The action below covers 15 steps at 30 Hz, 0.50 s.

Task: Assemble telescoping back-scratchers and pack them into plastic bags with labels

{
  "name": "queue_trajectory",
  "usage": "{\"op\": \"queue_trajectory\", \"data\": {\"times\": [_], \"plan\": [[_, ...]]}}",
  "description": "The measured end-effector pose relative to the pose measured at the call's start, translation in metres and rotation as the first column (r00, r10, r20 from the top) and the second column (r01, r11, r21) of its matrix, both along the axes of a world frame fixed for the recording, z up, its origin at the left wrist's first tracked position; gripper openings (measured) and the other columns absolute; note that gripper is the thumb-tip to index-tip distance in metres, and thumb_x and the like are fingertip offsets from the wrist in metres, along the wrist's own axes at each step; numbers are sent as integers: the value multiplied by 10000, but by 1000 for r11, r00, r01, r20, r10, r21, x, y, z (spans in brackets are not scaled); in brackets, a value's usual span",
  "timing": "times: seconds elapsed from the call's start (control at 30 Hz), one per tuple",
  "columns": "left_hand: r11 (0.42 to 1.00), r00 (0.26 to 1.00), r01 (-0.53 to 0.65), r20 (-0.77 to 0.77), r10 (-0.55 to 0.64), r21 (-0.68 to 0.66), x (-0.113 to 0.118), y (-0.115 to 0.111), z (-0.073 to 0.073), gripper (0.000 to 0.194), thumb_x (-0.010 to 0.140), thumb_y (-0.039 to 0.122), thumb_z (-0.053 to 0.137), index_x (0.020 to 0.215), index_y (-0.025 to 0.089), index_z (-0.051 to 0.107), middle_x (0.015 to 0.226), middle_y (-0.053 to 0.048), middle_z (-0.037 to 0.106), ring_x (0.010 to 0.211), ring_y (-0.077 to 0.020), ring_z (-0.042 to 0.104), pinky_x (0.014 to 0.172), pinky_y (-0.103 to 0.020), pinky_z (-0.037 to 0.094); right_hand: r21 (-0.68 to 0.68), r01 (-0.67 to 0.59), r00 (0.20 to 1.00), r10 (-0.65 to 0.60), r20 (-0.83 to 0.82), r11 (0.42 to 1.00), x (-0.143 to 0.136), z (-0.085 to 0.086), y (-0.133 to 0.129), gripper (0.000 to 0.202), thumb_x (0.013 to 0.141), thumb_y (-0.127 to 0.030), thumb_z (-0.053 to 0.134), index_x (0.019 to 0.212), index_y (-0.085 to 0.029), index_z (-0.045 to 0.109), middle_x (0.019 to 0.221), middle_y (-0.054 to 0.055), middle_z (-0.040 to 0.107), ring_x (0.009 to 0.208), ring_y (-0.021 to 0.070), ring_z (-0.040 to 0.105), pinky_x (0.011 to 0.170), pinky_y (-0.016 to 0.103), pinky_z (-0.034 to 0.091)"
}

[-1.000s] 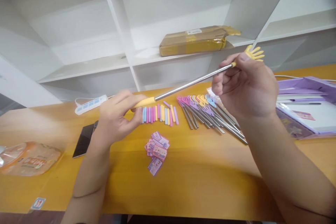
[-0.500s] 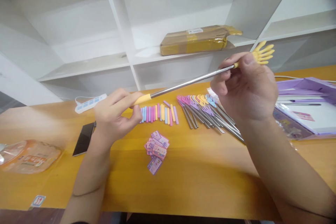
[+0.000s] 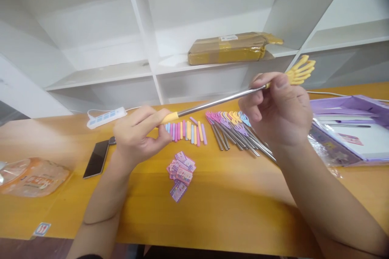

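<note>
A back scratcher (image 3: 220, 101) with a metal rod, a yellow hand-shaped head and a yellow handle is held up above the table, slanting up to the right. My left hand (image 3: 142, 133) is closed around the yellow handle. Pinched between thumb and fingers of my right hand (image 3: 279, 109) is the rod's other end, just below the yellow head. Behind and below lie several coloured handle tubes (image 3: 191, 132) in a row. To their right is a pile of metal rods with coloured hand-shaped heads (image 3: 235, 129). Small printed cards (image 3: 182, 172) lie in a heap nearer to me.
A purple box (image 3: 364, 151) stands at the right with clear plastic wrap (image 3: 326, 147) beside it. On the left are a phone (image 3: 96, 159), a power strip (image 3: 107, 117) and an orange plastic bag (image 3: 36, 178). A taped cardboard box (image 3: 227, 50) sits on the shelf behind.
My hands have come slightly closer together, my left hand shifting right and my right hand left and down. Both keep hold of the back scratcher.
</note>
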<state>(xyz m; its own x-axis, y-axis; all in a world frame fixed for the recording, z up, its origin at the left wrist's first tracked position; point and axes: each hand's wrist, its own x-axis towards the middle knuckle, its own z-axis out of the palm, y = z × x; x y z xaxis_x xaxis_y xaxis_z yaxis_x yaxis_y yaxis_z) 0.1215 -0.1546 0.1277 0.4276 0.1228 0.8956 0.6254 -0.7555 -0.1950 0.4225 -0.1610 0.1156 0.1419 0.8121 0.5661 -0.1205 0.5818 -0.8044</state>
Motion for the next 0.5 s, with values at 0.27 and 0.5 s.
{"op": "queue_trajectory", "data": {"times": [0.27, 0.5], "plan": [[999, 999, -34, 6, 34, 38, -17, 10, 9, 338, 763, 82, 628, 972, 278, 809, 667, 32, 620, 549, -120, 500, 505, -273, 374, 16, -66, 997, 65, 40, 998, 27, 4, 19, 396, 886, -526, 831, 1238, -392, 707, 938, -13, 615, 555, 101, 403, 499, 282, 372], [998, 999, -44, -3, 44, -36, -27, 13, 14, 346, 746, 66, 605, 946, 268, 800, 657, 38, 623, 530, -116, 465, 500, -289, 354, 686, 192, 696, -590, 409, 701, 42, 6, 18, 599, 858, -83, 801, 1364, -400, 752, 1215, 73, 587, 1031, 232, 661, 786, 397, 627]]}}
